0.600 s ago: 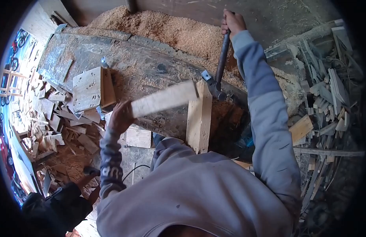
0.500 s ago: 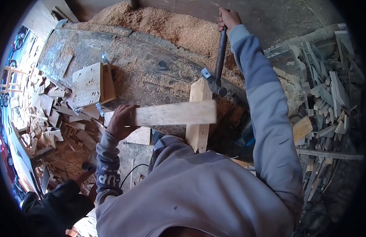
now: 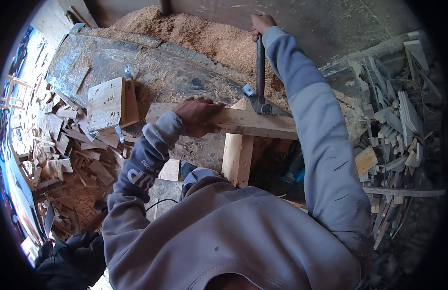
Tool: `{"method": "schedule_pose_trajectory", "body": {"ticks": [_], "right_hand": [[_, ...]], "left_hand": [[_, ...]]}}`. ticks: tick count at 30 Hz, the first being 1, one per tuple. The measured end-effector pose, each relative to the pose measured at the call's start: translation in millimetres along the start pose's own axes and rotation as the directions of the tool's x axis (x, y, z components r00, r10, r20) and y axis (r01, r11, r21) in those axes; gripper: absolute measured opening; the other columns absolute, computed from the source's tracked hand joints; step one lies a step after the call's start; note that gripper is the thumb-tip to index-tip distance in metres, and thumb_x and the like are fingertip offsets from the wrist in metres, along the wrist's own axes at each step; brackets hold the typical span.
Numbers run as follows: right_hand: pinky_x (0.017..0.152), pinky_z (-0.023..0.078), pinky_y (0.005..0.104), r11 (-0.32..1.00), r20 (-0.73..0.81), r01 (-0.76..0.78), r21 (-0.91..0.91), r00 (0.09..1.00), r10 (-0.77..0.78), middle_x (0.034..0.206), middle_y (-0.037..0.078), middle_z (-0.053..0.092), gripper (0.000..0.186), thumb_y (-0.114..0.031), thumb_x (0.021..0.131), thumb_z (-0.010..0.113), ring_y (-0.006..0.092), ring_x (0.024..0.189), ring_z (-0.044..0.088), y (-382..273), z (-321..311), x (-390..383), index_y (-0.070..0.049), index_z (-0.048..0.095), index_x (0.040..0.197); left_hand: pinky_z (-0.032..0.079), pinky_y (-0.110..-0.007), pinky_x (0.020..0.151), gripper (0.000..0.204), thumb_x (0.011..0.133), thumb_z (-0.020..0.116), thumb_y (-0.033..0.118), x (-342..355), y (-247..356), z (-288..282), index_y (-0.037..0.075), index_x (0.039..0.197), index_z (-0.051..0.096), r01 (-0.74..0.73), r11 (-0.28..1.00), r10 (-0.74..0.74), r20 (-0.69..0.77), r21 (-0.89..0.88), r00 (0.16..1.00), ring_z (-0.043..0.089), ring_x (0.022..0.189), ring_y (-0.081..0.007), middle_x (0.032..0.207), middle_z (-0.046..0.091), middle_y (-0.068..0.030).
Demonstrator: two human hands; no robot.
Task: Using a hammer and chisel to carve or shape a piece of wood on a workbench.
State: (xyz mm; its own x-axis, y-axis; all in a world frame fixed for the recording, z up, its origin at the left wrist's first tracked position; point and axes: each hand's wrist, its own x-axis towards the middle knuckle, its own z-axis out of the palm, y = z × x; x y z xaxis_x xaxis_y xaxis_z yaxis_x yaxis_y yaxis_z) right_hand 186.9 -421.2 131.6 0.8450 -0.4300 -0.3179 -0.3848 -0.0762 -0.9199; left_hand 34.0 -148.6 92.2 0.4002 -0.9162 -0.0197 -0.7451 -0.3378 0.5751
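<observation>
My left hand (image 3: 198, 116) is closed over a long, pale wooden board (image 3: 255, 122), fingers wrapped over its far edge. The board lies crosswise over a squared timber (image 3: 237, 157) that points toward my body. At the far side, my right hand (image 3: 262, 25) grips the end of a long-handled hammer (image 3: 260, 67). The hammer's head is down by the far edge of the board, near the timber's far end; whether it touches the wood I cannot tell. Just left of the handle sits a small light-blue metal piece (image 3: 248, 90).
A sawdust-strewn worktop (image 3: 170, 63) spreads ahead, with a sawdust heap (image 3: 195, 34) behind it. Wooden blocks (image 3: 106, 104) stand at left. Offcuts (image 3: 83, 140) pile up on the left, and more scrap wood (image 3: 398, 125) on the right. Another person's dark sleeve (image 3: 71, 258) shows at lower left.
My left hand has moved right and away from me, carrying the board farther over the timber and turning it. My right hand and the hammer have shifted slightly left.
</observation>
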Motion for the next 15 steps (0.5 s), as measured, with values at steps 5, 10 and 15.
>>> {"method": "schedule_pose_trajectory", "body": {"ticks": [5, 10, 15], "right_hand": [[0.035, 0.029, 0.0276, 0.999, -0.059, -0.039, 0.032, 0.997, 0.040, 0.053, 0.004, 0.036, 0.020, -0.015, 0.083, 0.044, 0.0101, 0.038, 0.033, 10.1, -18.2, 13.6, -0.004, 0.038, 0.067], [0.035, 0.030, 0.0271, 0.994, -0.066, -0.076, 0.073, 0.995, 0.081, 0.053, 0.005, 0.037, 0.022, -0.014, 0.083, 0.043, 0.0100, 0.039, 0.034, 0.3, -10.3, 6.6, -0.003, 0.038, 0.065], [0.034, 0.030, 0.0270, 0.999, -0.081, 0.045, -0.021, 0.996, -0.046, 0.054, 0.004, 0.038, 0.023, -0.017, 0.083, 0.046, 0.0105, 0.038, 0.035, -11.9, -1.8, -13.6, -0.003, 0.040, 0.066]], "left_hand": [[0.043, -0.043, 0.082, 0.059, 0.073, 0.066, 0.032, 7.5, -2.4, -5.9, -0.002, 0.118, 0.049, 0.040, 0.992, -0.022, 0.143, -0.120, 0.990, 0.056, 0.091, -0.0381, 0.097, 0.058, -0.0211], [0.046, -0.043, 0.076, 0.048, 0.075, 0.063, 0.038, 12.1, -15.8, 1.4, 0.004, 0.108, 0.056, 0.043, 0.993, -0.028, 0.135, -0.111, 0.991, 0.058, 0.086, -0.0373, 0.088, 0.061, -0.0196], [0.045, -0.042, 0.079, 0.049, 0.074, 0.065, 0.035, 7.9, -13.2, -1.5, 0.002, 0.110, 0.055, 0.026, 0.992, -0.015, 0.092, -0.122, 0.996, 0.058, 0.090, -0.0364, 0.092, 0.060, -0.0206]]}}
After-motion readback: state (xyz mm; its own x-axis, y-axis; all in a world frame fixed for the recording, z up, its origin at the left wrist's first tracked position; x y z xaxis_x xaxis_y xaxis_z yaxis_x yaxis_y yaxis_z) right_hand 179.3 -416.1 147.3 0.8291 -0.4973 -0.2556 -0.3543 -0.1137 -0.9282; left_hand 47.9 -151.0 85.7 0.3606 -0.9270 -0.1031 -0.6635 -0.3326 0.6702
